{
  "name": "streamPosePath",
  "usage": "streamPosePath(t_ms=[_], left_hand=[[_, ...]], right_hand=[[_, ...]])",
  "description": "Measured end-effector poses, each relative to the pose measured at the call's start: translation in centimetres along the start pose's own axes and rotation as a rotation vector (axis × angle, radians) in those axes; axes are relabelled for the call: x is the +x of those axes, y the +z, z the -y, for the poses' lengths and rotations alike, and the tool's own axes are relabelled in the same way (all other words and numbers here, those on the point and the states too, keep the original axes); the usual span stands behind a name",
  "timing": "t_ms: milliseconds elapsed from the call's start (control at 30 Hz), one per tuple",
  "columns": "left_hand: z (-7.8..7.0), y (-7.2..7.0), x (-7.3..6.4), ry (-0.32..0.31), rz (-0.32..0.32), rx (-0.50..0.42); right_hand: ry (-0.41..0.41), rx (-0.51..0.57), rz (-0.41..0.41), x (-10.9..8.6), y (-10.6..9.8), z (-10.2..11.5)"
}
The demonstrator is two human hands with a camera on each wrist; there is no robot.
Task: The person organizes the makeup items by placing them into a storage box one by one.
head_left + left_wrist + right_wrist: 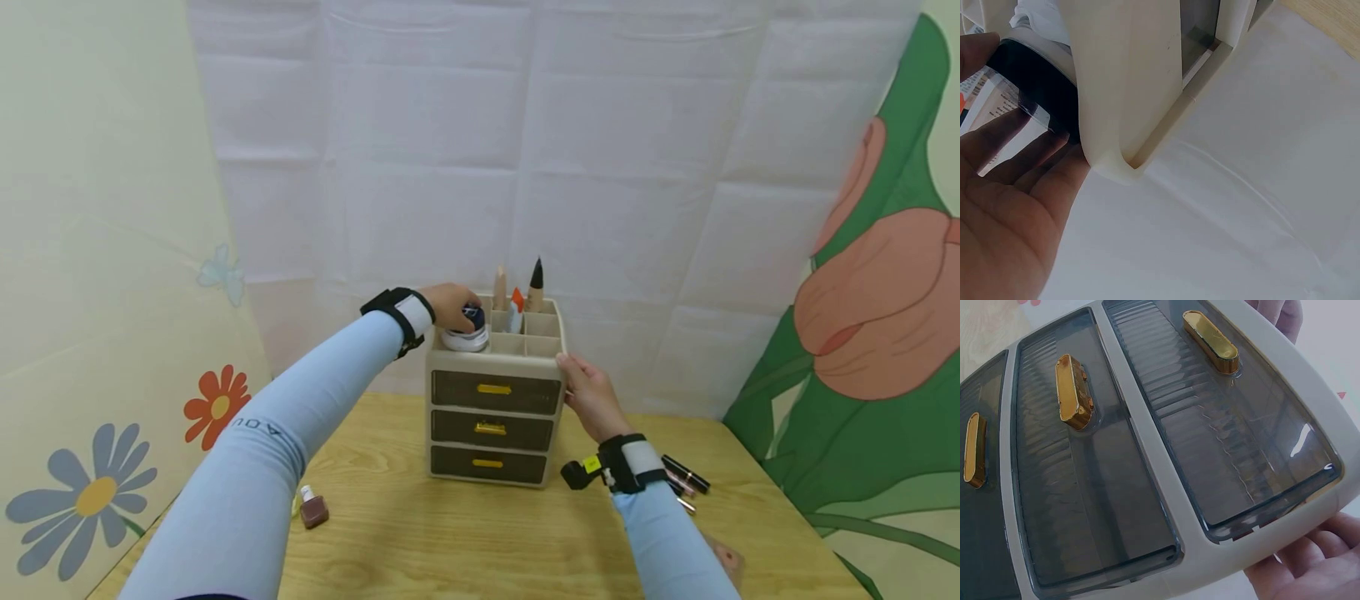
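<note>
A cream desktop organizer (495, 363) stands on the wooden table, with three dark see-through drawers (487, 427) with gold handles, all closed. Its top is split into compartments. At the back-left compartment, my left hand (452, 307) holds a round clear jar with a wide dark band (1035, 81), thumb on one side and fingers on the other. Just in front of it sits a round white item (465, 340). My right hand (592, 398) grips the organizer's upper right edge; in the right wrist view its fingers (1319, 553) curl under the frame's side.
Upright in the compartments are a black-tipped beige tube (536, 287), a pale tube (500, 289) and an orange-capped tube (516, 310). A brown nail polish bottle (313, 510) stands at left. Several cosmetic tubes (686, 473) and a pink flat item (729, 558) lie at right.
</note>
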State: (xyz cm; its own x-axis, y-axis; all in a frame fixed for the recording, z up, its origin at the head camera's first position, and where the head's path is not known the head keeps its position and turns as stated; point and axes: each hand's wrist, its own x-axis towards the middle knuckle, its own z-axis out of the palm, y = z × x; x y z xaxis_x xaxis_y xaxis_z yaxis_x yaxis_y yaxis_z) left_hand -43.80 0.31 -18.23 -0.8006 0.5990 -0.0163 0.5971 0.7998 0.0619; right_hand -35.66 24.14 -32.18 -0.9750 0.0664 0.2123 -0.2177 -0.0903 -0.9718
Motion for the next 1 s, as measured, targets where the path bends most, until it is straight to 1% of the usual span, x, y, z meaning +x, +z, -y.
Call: streamPosePath(t_ms=[233,533,700,833,933,1000], left_hand=[[0.2,0.0,-0.2,-0.011,-0.028,-0.004],[0.4,-0.4,-0.8,0.006,-0.027,0.004],[0.1,-0.8,-1.4,0.046,-0.034,0.009],[-0.4,-1.1,-2.2,0.09,-0.034,-0.015],[-0.8,-1.1,-2.7,0.128,-0.046,-0.005],[-1.0,-1.0,-3.0,0.152,-0.058,0.018]], right_hand=[[-0.01,0.031,0.018,0.1,0.2,0.1],[-0.014,0.027,0.019,0.4,0.2,-0.1],[-0.025,0.035,0.025,0.7,-0.1,-0.2],[-0.037,0.04,0.036,0.9,-0.6,-0.2],[-0.04,0.036,0.04,1.0,-0.9,-0.1],[-0.036,0.029,0.04,1.1,-1.0,0.0]])
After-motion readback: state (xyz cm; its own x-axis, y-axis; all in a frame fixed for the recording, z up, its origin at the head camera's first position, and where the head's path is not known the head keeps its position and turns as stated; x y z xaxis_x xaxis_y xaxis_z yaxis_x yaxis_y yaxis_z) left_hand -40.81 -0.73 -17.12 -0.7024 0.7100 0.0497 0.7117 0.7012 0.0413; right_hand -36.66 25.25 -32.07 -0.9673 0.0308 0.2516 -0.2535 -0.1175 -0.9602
